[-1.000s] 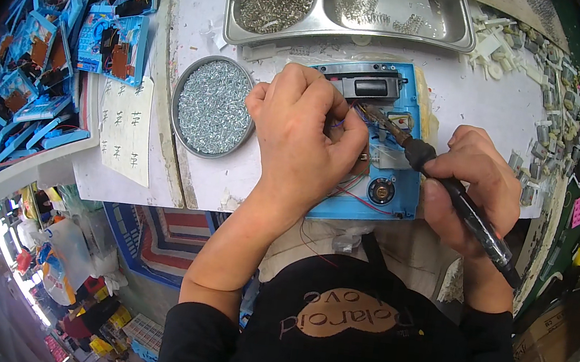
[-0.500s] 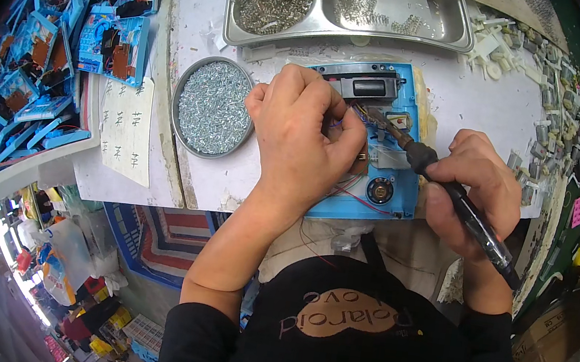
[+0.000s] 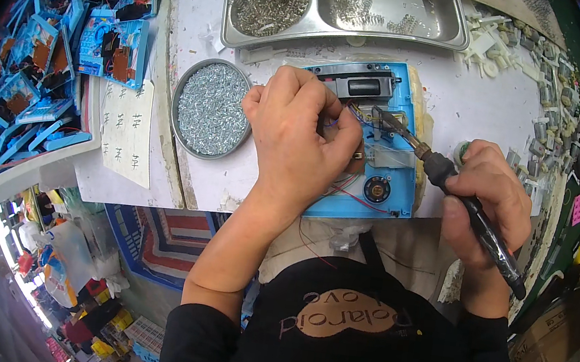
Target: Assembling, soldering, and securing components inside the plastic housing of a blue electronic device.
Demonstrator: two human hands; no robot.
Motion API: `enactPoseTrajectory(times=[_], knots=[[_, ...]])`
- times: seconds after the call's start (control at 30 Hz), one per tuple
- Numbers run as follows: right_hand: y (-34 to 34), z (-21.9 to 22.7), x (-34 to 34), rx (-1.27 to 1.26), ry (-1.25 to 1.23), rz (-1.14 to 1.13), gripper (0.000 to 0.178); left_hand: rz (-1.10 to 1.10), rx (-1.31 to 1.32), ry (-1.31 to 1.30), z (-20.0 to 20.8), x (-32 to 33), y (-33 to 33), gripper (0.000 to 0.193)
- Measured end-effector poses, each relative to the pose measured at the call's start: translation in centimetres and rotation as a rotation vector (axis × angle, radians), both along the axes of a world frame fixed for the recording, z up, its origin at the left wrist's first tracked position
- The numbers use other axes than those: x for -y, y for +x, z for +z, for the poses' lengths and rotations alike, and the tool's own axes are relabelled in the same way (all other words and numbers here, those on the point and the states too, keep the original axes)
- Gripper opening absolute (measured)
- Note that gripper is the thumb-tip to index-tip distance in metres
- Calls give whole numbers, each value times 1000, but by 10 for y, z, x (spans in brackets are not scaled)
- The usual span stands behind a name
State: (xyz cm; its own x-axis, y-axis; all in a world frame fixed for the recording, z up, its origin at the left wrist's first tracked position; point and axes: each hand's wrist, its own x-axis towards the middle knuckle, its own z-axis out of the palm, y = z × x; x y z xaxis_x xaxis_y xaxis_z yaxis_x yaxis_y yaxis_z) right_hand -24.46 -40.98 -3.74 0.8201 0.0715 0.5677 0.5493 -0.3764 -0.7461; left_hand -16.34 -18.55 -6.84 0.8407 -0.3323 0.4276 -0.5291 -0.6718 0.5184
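Observation:
My right hand (image 3: 490,200) grips a soldering iron (image 3: 477,231) with a black handle, its metal tip pointing up-left over a blue plastic housing (image 3: 409,98). My left hand (image 3: 304,131) is closed over the left part of this housing, fingers curled; what they pinch is hidden. Thin coloured wires (image 3: 353,110) show beside its fingertips, and the edge of a brown circuit board (image 3: 357,163) shows by the thumb. Inside the housing are a black compartment part (image 3: 363,87) and a round black speaker (image 3: 377,189). A small green-rimmed round thing (image 3: 461,153) sits behind my right fingers.
A round bowl of small screws (image 3: 213,109) stands left of my left hand. Beyond is a steel tray (image 3: 389,42) with springs. Blue housings (image 3: 114,41) pile up at the far left; small motors (image 3: 541,133) and white parts lie at right. A handwritten sheet (image 3: 128,130) lies at left.
My right hand has drawn the soldering iron slightly right and down, its tip moving away from the wires by my left fingers. My left hand has barely shifted.

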Motion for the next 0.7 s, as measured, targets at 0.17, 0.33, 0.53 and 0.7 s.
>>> enactPoseTrajectory(times=[0.17, 0.33, 0.53, 0.7], knots=[[-1, 0, 3, 1, 12, -4, 19, -1, 3, -6, 0, 0, 0, 17], [-1, -2, 3, 16, 30, -4, 19, 2, -19, -9, 0, 0, -1, 17], [-1, -2, 3, 15, 29, 1, 19, 5, -5, -8, 0, 0, -1, 17], [-1, -2, 2, 17, 29, -12, 19, 14, 32, -3, 5, 2, -1, 16]])
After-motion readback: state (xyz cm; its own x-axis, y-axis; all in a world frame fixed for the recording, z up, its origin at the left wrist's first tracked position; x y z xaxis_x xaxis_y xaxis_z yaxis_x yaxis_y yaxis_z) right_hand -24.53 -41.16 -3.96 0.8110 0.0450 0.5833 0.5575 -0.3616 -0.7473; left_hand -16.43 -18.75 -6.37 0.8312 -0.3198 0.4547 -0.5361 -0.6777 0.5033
